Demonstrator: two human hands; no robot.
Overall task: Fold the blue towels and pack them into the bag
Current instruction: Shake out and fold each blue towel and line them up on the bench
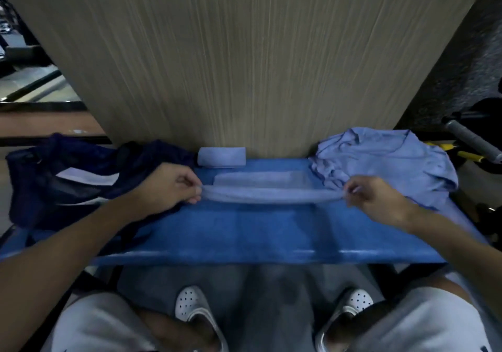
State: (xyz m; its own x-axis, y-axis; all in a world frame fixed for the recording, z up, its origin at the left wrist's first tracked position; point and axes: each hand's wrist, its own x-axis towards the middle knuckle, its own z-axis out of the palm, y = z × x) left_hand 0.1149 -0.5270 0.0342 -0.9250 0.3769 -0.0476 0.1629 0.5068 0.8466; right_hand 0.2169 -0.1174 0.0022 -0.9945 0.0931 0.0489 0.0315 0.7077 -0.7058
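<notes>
A light blue towel [269,196] is stretched across the blue table [258,232], lifted at its near edge, with its far part lying flat. My left hand [171,185] pinches its left end and my right hand [372,196] pinches its right end. A folded blue towel [221,157] lies at the table's back edge. A heap of unfolded blue towels [385,161] sits at the back right. A dark navy bag [81,180] with white stripes lies on the left, open toward me.
A tall wood-grain panel [244,60] rises right behind the table. A grey handle and yellow-black tools [470,145] lie to the right of the heap. My knees and white shoes [195,308] show under the table's near edge.
</notes>
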